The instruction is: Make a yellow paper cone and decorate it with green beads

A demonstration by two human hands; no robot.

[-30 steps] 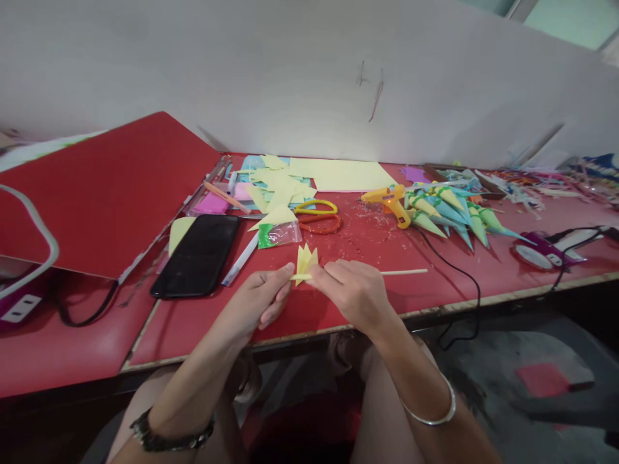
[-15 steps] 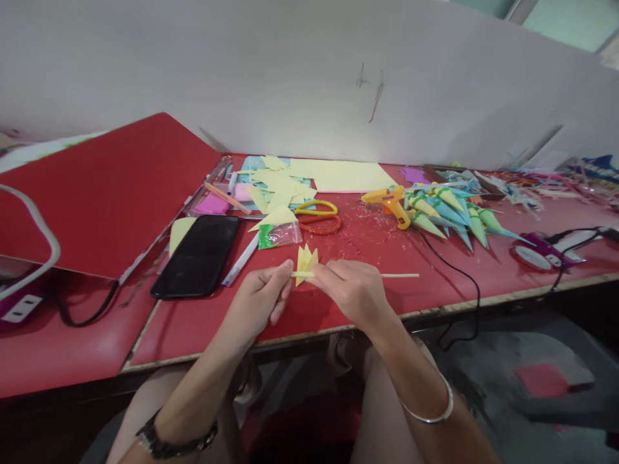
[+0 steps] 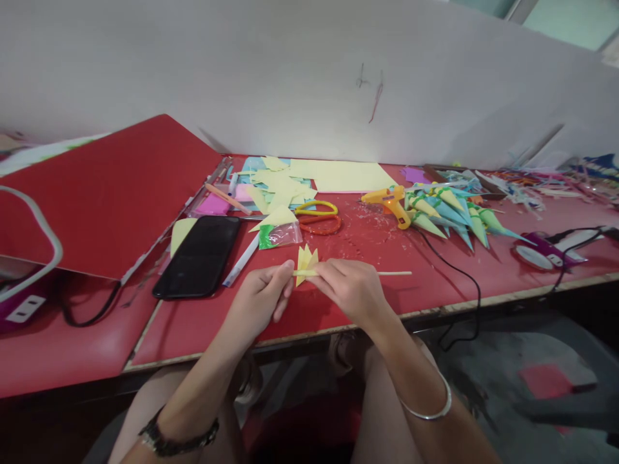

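Observation:
My left hand [image 3: 264, 293] is closed, with the thumb pressed on one end of a narrow pale yellow strip [image 3: 394, 273]. My right hand [image 3: 352, 290] pinches the same strip farther along, and its free end sticks out to the right. Between the two hands the strip crosses a small pointed piece of folded yellow paper [image 3: 306, 256], whose tips stand up above it. Whether the strip goes all the way round the folded paper I cannot tell. My right fingertips touch or nearly touch the folded paper's right side.
Left of my hands lie a black phone [image 3: 197, 258] and a pen [image 3: 240, 260]. Beyond them are scissors [image 3: 321, 224], a small plastic bag [image 3: 280, 234] and yellow paper cut-outs [image 3: 283, 190]. A yellow glue gun [image 3: 394, 203] and several paper cones [image 3: 447, 209] lie to the right.
The strip's free end has shifted slightly left, so less of it sticks out past my right hand. Both hands keep their hold in nearly the same place.

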